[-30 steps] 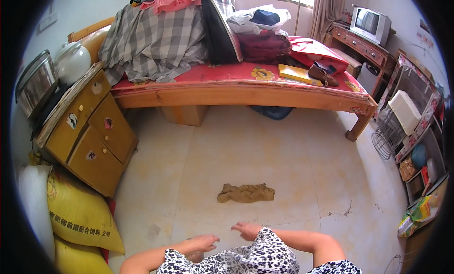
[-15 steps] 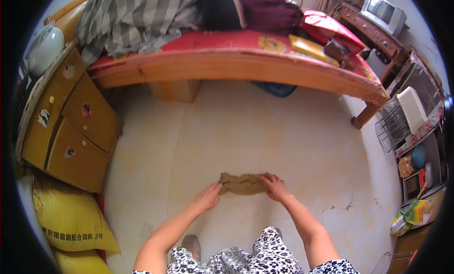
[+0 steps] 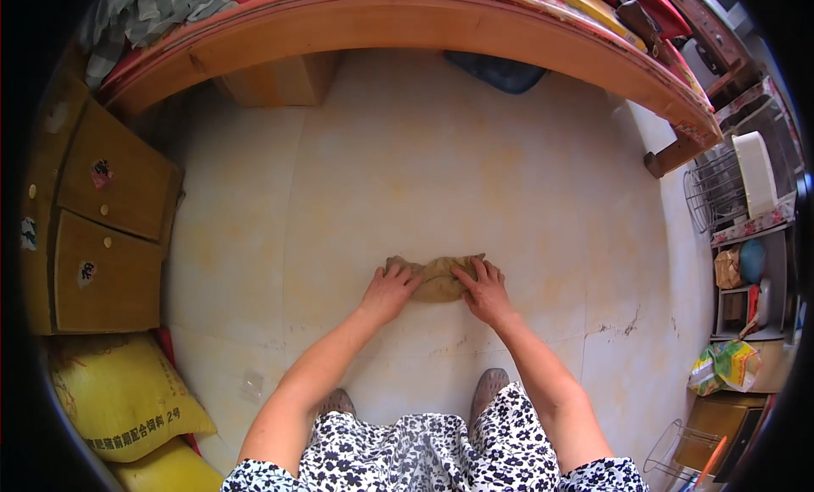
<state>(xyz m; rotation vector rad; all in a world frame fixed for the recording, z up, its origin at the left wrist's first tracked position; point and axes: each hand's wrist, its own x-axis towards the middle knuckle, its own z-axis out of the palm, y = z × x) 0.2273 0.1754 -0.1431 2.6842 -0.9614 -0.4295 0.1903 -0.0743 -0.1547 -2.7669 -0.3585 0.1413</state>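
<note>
A crumpled brown cloth (image 3: 439, 287) lies bunched lengthwise on the pale floor in front of me. At its left end my left hand (image 3: 390, 293) is closed on the fabric, its fingers bent over the top. My right hand (image 3: 487, 293) grips the right end, thumb toward the middle and fingers over the far edge. Both arms reach forward and down, and the undersides of the cloth and fingertips are hidden.
Ahead, a bed with a wooden rail (image 3: 441, 21) has a cardboard box (image 3: 284, 81) and a blue basin (image 3: 500, 72) beneath. On the left stand a wooden cabinet (image 3: 110, 263) and yellow sacks (image 3: 127, 399). A wire rack (image 3: 716, 187) and shelves line the right. My shoes (image 3: 489, 390) are close behind the cloth.
The view has tilted down, showing more floor and less of the bed. Both hands remain at the cloth's ends, with the left now further over the fabric and the hands closer together.
</note>
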